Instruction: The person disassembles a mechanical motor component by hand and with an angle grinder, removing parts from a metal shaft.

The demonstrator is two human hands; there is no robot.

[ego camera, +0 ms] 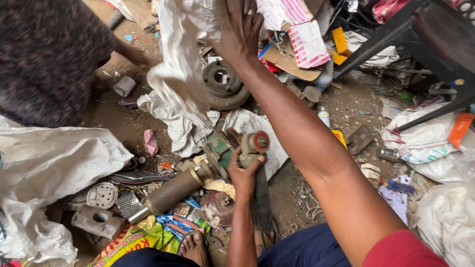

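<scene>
— Head view, what's the ground made of?

— Packed brown dirt, strewn with scrap: crumpled white woven sacks [36,162], torn cardboard [291,61], a round grey metal disc [222,84] with a hub, a perforated white cap [102,195], a grey cast block [97,220] with a hole. A black metal chair frame [424,34] stands at upper right.

— And the hands?

— The left hand [245,174] is curled tight around a worn grey-green power tool [238,150], fingers wrapped over its body just under a small round rusty-red knob. A dull bronze cylinder [172,192] lies just beside the tool, to its left, slanting down toward a printed yellow-green bag [121,248]. The tool sits low at centre, above the person's bare foot [192,246].

— The right one?

— The right hand [239,26] reaches far forward, fingers spread and pressed against a hanging white sack [180,49], near the disc. Whether it pinches the cloth, I cannot tell.

— Anyone else?

— Another person in dark patterned cloth [35,52] fills the upper left corner.
</scene>
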